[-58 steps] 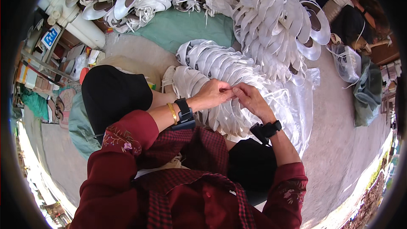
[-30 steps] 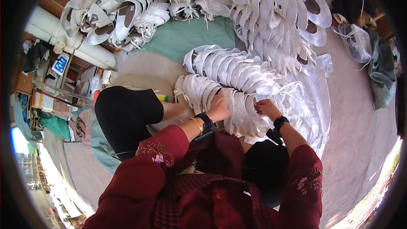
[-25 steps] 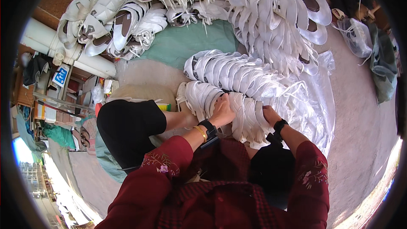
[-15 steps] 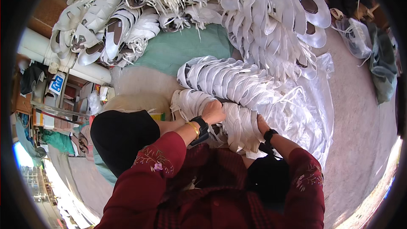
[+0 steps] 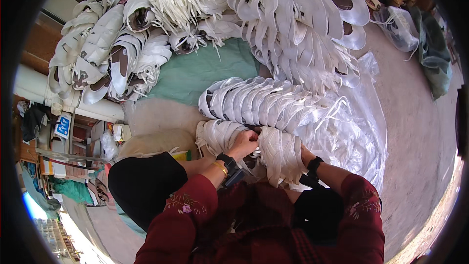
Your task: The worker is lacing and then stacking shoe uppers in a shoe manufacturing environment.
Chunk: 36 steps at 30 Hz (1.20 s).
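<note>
A row of nested white shoe uppers (image 5: 280,152) lies across my lap, parted by a gap near its middle. My left hand (image 5: 244,144) is at that gap, its fingers pinched at the edge of the uppers on the right side. The other part of the row (image 5: 217,134) lies to the left of this hand. At the row's right end, my right hand (image 5: 306,156) is closed around the uppers, with most of its fingers hidden behind them. Just beyond lies a second nested row of white shoe uppers (image 5: 254,101).
Large piles of white uppers (image 5: 293,24) stand at the back, with more uppers (image 5: 105,44) at the far left. A green sheet (image 5: 202,71) lies between them. Clear plastic sheeting (image 5: 354,127) spreads at right. A white pipe (image 5: 34,85) and cluttered shelf (image 5: 73,132) stand left.
The view has shifted slightly, so the piles sit further left. My left fingers have moved a little toward the edge of the right-hand uppers. My right hand keeps its place at the row's end.
</note>
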Tool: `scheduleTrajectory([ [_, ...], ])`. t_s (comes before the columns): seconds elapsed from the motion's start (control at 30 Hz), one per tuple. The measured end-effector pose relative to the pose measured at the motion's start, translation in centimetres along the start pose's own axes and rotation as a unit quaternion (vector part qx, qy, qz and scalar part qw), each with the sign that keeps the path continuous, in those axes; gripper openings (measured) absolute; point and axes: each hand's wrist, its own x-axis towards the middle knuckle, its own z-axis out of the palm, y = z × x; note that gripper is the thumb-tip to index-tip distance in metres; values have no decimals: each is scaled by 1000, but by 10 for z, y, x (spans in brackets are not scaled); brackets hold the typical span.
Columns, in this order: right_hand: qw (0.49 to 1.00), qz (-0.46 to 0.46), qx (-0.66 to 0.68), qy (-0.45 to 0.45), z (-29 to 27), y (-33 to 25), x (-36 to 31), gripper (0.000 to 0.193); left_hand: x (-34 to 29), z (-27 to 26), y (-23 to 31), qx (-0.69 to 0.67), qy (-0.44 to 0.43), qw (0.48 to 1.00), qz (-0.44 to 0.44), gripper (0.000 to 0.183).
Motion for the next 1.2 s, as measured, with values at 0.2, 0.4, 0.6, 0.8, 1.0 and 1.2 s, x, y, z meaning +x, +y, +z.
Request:
scheduleTrajectory([
  [0.2,989,18,-146,-4,16,10,22,44,10,-3,-19,-13,-91,996,-10,20],
  [0.4,955,28,-291,-47,16,31,36,42,22,5,-84,253,-150,889,350,9],
  [0.6,921,22,-383,-65,-12,42,42,40,14,14,-58,-177,-165,969,55,16],
  [0.8,867,20,-489,-93,-9,47,48,38,28,8,-74,-121,-225,916,308,16],
  [1.0,799,-20,-581,-153,15,40,68,36,25,21,-144,-281,-139,950,-10,15],
  [1.2,747,-42,-652,-123,-37,20,57,34,5,24,-13,-66,24,992,-100,20],
])
